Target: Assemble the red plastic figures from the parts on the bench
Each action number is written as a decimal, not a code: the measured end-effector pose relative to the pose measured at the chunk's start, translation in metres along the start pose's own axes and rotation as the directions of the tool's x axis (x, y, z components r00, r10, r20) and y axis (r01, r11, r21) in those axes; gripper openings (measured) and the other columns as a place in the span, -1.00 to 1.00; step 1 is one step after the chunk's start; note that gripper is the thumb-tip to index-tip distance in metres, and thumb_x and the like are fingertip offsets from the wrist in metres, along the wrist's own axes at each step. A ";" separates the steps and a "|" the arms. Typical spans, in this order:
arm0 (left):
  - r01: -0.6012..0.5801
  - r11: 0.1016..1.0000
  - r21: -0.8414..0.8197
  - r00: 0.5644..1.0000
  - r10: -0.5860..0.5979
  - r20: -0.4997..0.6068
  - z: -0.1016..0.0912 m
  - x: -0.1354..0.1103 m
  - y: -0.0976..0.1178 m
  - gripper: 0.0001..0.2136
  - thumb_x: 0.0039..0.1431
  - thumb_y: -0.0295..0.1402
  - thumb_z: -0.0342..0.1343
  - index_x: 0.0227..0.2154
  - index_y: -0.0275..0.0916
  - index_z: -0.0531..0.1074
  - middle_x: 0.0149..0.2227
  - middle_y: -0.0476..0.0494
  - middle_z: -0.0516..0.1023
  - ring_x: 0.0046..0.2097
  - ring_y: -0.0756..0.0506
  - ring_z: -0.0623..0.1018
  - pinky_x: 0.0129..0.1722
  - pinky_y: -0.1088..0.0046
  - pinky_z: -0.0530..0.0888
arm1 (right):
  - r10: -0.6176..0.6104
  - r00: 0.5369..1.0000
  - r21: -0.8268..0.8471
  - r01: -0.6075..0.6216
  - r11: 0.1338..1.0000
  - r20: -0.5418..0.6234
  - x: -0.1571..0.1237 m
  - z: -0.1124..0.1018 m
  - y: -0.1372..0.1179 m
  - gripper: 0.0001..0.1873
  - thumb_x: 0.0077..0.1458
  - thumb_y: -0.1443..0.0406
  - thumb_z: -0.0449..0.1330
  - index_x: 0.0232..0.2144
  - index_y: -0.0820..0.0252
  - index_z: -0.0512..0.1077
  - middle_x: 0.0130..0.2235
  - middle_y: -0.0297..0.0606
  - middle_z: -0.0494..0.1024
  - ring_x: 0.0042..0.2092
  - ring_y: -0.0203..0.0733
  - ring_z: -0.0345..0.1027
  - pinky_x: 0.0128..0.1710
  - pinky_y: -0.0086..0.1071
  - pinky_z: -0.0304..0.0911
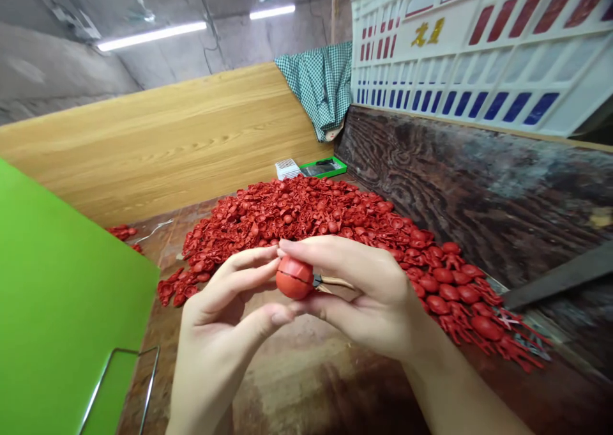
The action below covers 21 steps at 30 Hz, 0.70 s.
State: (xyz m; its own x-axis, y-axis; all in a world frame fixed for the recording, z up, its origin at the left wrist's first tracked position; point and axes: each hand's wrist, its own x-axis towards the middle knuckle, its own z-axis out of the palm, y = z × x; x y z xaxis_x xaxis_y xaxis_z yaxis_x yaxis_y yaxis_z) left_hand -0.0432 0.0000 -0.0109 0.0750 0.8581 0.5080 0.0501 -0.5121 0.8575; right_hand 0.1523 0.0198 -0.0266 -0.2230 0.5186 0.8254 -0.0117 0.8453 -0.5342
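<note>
Left hand and right hand grips pinching the red ball just in front of the pile of red moulded parts — a slip on the wooden-handled tool could nick a finger or drop the ball.

Slim left hand and right hand (nails trimmed short); forearms bare.

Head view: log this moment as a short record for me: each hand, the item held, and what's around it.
left hand: fingers on the ball's left side
right hand: holds the ball from the right, with the tool
item: red moulded ball, dark seam across it
tool: small tool with a tan handle, tip at the ball
nearby: heap of red moulded pieces, beyond the hands
surface: worn brown tabletop
</note>
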 end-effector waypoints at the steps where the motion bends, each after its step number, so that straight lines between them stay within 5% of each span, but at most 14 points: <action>1: -0.033 0.999 0.012 0.999 0.033 0.011 -0.002 0.000 0.000 -0.74 0.11 -0.32 0.53 -0.12 0.04 0.76 0.05 -0.04 0.72 0.12 -0.09 0.70 0.10 0.56 0.65 | 0.033 0.999 0.061 -0.034 0.998 0.003 0.000 0.000 0.000 -0.48 0.28 0.37 0.42 0.26 0.10 0.51 0.11 -0.17 0.70 0.08 -0.16 0.63 0.17 -0.37 0.52; 8: -0.128 0.991 0.037 0.991 0.127 0.029 -0.002 -0.003 0.001 -0.75 0.18 -0.38 0.49 -0.10 0.06 0.75 0.07 -0.06 0.70 0.15 -0.10 0.67 0.12 0.50 0.66 | 0.167 0.985 0.365 -0.168 0.916 0.033 -0.004 0.003 -0.003 -0.51 0.28 0.18 0.44 0.22 0.02 0.55 0.12 -0.19 0.70 0.09 -0.14 0.64 0.10 -0.38 0.53; 14: -0.111 0.993 0.027 0.994 0.112 -0.005 0.005 -0.013 0.002 -0.69 0.23 -0.47 0.42 -0.07 0.12 0.72 0.17 0.01 0.70 0.22 -0.16 0.67 0.14 0.36 0.70 | 0.124 0.992 0.227 -0.116 0.967 -0.025 -0.002 0.008 -0.010 -0.59 0.37 0.14 0.34 0.20 0.07 0.53 0.09 -0.18 0.70 0.07 -0.12 0.62 0.14 -0.37 0.50; 21: -0.122 0.991 0.053 0.991 0.125 -0.056 0.011 -0.021 0.006 -0.70 0.23 -0.48 0.42 -0.09 0.13 0.72 0.14 0.01 0.72 0.18 -0.23 0.70 0.11 0.24 0.73 | 0.124 0.990 0.266 -0.102 0.958 -0.065 -0.001 0.013 -0.015 -0.68 0.41 0.14 0.30 0.14 0.06 0.56 0.01 -0.22 0.73 -0.02 -0.16 0.65 0.06 -0.39 0.55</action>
State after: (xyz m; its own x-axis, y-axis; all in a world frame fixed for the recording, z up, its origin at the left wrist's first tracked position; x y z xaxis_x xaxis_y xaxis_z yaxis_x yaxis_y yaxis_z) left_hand -0.0333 -0.0214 -0.0172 0.0244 0.7884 0.6147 0.0933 -0.6140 0.7838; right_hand 0.1402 0.0046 -0.0219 -0.1586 0.6267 0.7630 -0.2481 0.7227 -0.6451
